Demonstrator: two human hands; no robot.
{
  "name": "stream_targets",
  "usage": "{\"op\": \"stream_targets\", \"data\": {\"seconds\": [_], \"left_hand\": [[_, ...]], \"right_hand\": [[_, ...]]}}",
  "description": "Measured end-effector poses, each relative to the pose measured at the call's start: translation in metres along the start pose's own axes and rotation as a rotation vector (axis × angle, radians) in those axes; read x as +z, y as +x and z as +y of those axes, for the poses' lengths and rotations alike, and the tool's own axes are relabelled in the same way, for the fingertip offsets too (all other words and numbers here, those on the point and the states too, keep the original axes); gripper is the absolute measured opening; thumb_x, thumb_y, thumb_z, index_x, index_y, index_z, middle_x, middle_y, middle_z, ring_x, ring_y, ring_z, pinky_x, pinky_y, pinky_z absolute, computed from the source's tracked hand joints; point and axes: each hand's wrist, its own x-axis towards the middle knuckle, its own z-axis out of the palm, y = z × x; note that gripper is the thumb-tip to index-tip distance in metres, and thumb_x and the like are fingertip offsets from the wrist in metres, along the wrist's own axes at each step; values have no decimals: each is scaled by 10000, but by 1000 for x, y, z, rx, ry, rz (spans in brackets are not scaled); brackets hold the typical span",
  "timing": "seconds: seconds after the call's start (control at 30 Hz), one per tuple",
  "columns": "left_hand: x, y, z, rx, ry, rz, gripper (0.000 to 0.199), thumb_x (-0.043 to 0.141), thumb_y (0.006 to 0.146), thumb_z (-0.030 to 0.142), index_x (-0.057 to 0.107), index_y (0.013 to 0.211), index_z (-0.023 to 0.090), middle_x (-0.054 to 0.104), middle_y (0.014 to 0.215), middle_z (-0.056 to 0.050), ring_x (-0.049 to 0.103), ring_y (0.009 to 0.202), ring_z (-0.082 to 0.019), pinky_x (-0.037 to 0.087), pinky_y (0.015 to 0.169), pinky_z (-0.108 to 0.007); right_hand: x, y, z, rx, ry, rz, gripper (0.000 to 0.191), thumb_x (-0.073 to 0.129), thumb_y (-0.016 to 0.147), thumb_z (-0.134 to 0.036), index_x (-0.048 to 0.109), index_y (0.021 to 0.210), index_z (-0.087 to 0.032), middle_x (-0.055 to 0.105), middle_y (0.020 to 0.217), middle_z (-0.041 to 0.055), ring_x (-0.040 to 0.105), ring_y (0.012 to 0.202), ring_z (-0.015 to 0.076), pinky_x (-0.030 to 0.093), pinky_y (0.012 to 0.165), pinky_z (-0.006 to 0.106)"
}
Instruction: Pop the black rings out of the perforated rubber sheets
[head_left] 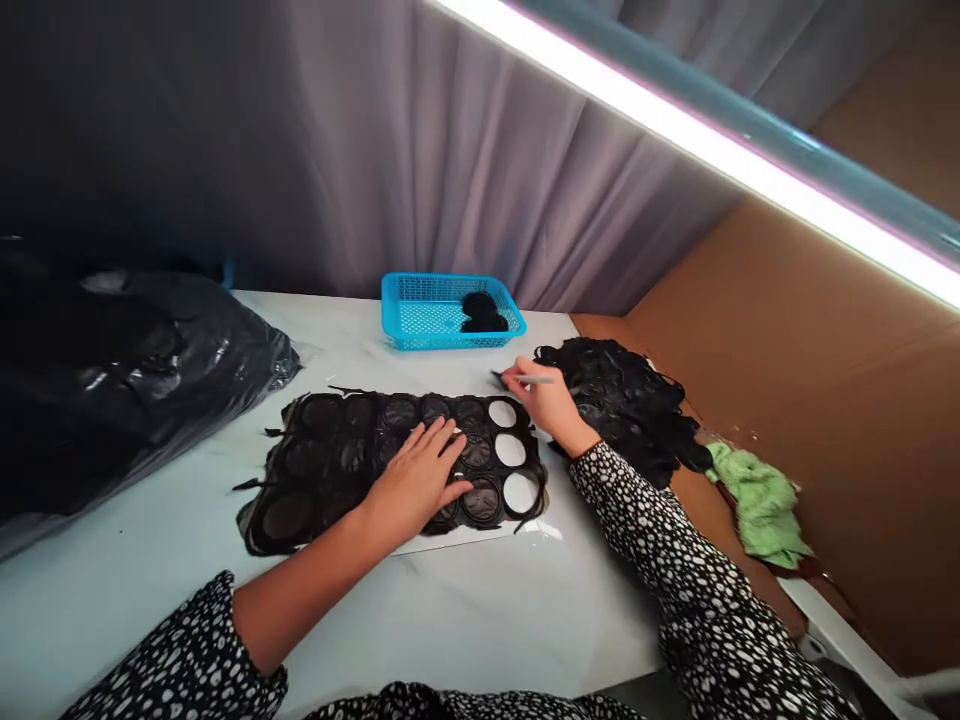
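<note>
Sleeves: both forearms enter from the near edge, in a black-and-white spotted sleeve (660, 540) that ends short of each wrist.

Left hand: the left hand (415, 487) lies flat on the black disc sheet (352, 465), its fingers (442, 447) spread and released, bearing down on the rows and grasping nothing.

Right hand: the right hand (544, 398) sits near the sheet's far right corner, its fingers (521, 372) pinched around a slim grey stylus (534, 380). Exact tool type cannot be confirmed. Its dark tip points left, just beyond the sheet's far edge; contact with the surface cannot be confirmed.

Sheet: located mid-surface, directly before the person, on a white backing sheet (465, 543). Rows of round black discs are ringed by ragged black strips. Three white circles (510, 450) form the right-hand column.

Handling: the flat, spread left hand appears well placed to steady the sheet, and the pen-style grip appears suited to fine tip control.

Surface: the pale surface (135, 570) carries all items below.

Left side: a bulging black plastic bag (127, 380) lies well apart from the sheet.

Right side: a tangled pile of black scrap strips (622, 410) sits just beside the right hand, with a crumpled green cloth (757, 505) beyond it.

Far edge: a blue plastic basket (395, 310) holds a small stack of black discs (474, 312).

Enclosure: a cardboard wall (810, 400), a grey curtain (420, 150) and a lit strip lamp (712, 130) surround the area.
</note>
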Motion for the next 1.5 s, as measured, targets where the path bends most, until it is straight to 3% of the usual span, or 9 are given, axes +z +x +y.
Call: {"op": "stream_targets", "data": {"seconds": [0.17,0.37,0.67,0.8,0.9,1.07,1.17,1.4,1.5], "left_hand": [[9,-10,-2,11,0,35,580,558,951,470,459,1415,136,398,1516,-160,329,1420,-320,315,1139,-487],[7,-11,1,-6,-36,2,603,594,934,457,454,1419,128,386,1523,-160,314,1426,-331,289,1151,-496],[4,-12,2,-16,-55,-22,600,578,942,462,447,1424,130,382,1527,-155,299,1432,-333,274,1154,-498],[6,-12,1,-4,-52,7,590,552,951,480,443,1421,141,389,1525,-144,317,1426,-326,284,1150,-497],[7,-12,0,-4,-59,13,590,561,946,478,446,1414,137,399,1518,-149,321,1423,-331,288,1147,-500],[6,-11,-1,1,-76,13,561,531,962,488,444,1414,168,387,1527,-143,306,1431,-323,302,1142,-483],[1,-16,1,8,-95,25,587,533,962,486,412,1437,164,385,1526,-150,295,1437,-310,287,1153,-481],[-7,-37,8,50,-93,-61,540,574,941,476,483,1402,209,365,1535,-160,288,1439,-312,269,1159,-482],[-6,-41,7,59,-105,-96,546,558,947,486,465,1422,234,306,1566,-146,233,1457,-316,250,1164,-489]], "right_hand": [[22,-18,-23,-20,294,-225,173,540,907,-312,576,776,-205,728,921,54,645,794,182,460,713,283],[31,-17,-15,38,405,-347,220,602,859,-359,555,719,-197,708,937,55,629,829,182,459,735,296],[34,-14,-15,11,349,-366,181,631,849,-333,583,748,-191,681,870,46,609,761,175,459,683,290],[38,-23,-29,-220,84,-345,113,551,912,-243,567,809,-200,661,891,73,599,830,201,460,755,313],[36,-19,-24,-284,-190,-255,110,478,925,-178,550,844,-196,656,857,99,586,832,229,435,756,326],[5,11,25,144,-323,175,128,460,902,-203,518,788,-191,664,754,99,575,652,207,373,604,277],[-10,9,30,150,-262,253,128,498,880,-208,502,753,-201,682,763,89,588,638,199,375,594,268],[10,-59,-38,-155,-9,-79,128,486,952,-261,573,868,-221,690,927,77,642,876,220,481,753,310],[22,-76,-50,-196,12,-184,153,459,971,-257,608,983,-224,668,939,82,628,894,224,483,769,329]]}}
